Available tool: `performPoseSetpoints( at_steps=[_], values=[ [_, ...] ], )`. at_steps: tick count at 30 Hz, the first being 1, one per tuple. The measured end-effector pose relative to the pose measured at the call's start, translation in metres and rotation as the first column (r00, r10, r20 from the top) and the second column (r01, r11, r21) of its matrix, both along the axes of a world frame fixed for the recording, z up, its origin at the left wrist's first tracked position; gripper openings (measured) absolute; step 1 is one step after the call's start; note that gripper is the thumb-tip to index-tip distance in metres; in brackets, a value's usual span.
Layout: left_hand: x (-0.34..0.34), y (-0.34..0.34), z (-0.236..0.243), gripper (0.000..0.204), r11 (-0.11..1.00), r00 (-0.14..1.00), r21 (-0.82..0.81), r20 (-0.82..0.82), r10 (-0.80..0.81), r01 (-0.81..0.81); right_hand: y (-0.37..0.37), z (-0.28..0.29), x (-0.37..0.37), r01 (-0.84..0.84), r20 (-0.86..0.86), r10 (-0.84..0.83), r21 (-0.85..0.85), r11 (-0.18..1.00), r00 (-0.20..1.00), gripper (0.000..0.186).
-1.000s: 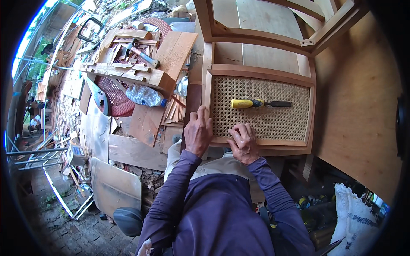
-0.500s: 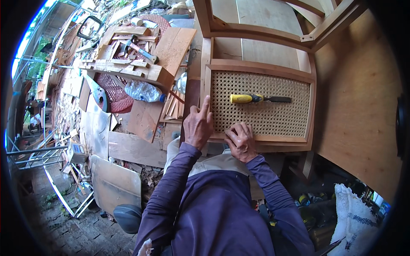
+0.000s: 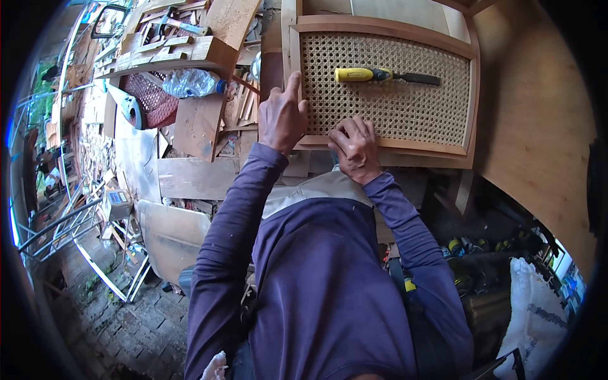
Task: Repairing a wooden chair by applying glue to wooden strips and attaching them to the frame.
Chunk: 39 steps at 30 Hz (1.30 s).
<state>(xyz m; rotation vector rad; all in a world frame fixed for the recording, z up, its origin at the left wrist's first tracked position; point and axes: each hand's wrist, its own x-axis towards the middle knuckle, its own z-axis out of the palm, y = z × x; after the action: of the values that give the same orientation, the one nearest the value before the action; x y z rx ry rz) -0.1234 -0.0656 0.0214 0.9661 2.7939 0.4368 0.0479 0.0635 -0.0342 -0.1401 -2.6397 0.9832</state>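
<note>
A wooden frame (image 3: 380,143) with a woven cane panel (image 3: 405,57) lies before me. My left hand (image 3: 282,117) rests at its near left corner, index finger stretched along the left side and thumb apart from it. At the near rail, my right hand (image 3: 356,149) has its fingers curled together against the cane's edge; anything between them is hidden. A chisel (image 3: 386,76) with a yellow and black handle lies across the cane, beyond both hands and untouched, its dark blade pointing right.
Left of the frame, a hammer (image 3: 180,24) lies among wood offcuts, with a clear plastic bottle (image 3: 190,83) and a handsaw (image 3: 131,111) nearer. A large plywood panel (image 3: 532,126) stands at the right. A white sack (image 3: 532,310) is at the lower right.
The view has tipped, so the frame, chisel and hands sit higher in the picture. Both hands keep nearly the same places on the frame.
</note>
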Motion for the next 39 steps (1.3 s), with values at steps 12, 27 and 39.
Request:
performPoseSetpoints(
  at_steps=[12,27,39],
  values=[
    [-0.003,0.002,0.0,0.059,0.998,0.996,-0.024,-0.062,-0.066,0.065,0.002,0.002,-0.003,0.036,0.042,-0.034,-0.057,0.998,0.999,0.018],
    [-0.031,-0.025,0.01,0.084,0.923,0.92,-0.071,0.139,-0.367,0.379,0.005,0.002,-0.013,-0.034,0.046,0.034,0.004,0.999,0.998,0.017],
    [-0.031,-0.025,0.011,0.084,0.915,0.922,-0.121,0.095,-0.375,0.385,0.003,0.002,-0.014,-0.115,-0.04,0.113,-0.043,0.992,0.993,0.018]
  ],
)
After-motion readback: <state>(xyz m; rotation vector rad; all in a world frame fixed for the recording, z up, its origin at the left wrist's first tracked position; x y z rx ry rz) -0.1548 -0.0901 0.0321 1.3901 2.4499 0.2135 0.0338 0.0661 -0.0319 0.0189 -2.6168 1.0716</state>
